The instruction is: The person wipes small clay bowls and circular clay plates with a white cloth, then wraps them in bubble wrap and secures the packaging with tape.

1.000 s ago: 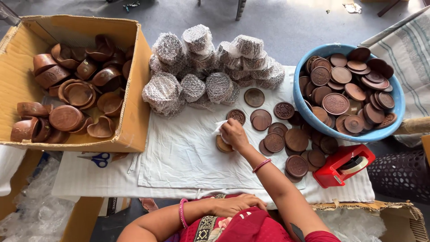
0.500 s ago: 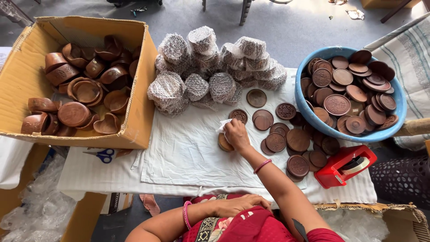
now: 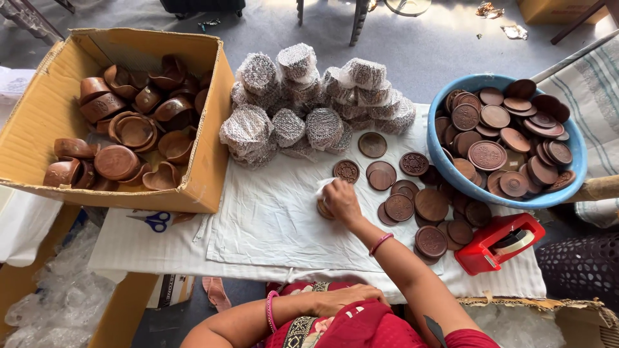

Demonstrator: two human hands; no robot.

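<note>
Right hand [image 3: 340,198] closed around a small brown clay disc [image 3: 322,209], pressed against the white cloth [image 3: 271,219] with a scrap of white wrap at the fingertips. Left hand [image 3: 345,299] resting loosely curled in the lap, holding nothing. Just beside the disc, loose round lids [image 3: 403,206]; behind, foam-netted bundles [image 3: 303,103]; farther off, blue basin [image 3: 451,177], cardboard box [image 3: 39,122], red tape dispenser [image 3: 496,241], scissors [image 3: 151,220].

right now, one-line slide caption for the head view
Right hand presses a brown disc on white cloth, between a carton of bowls and a blue basin of lids.
</note>
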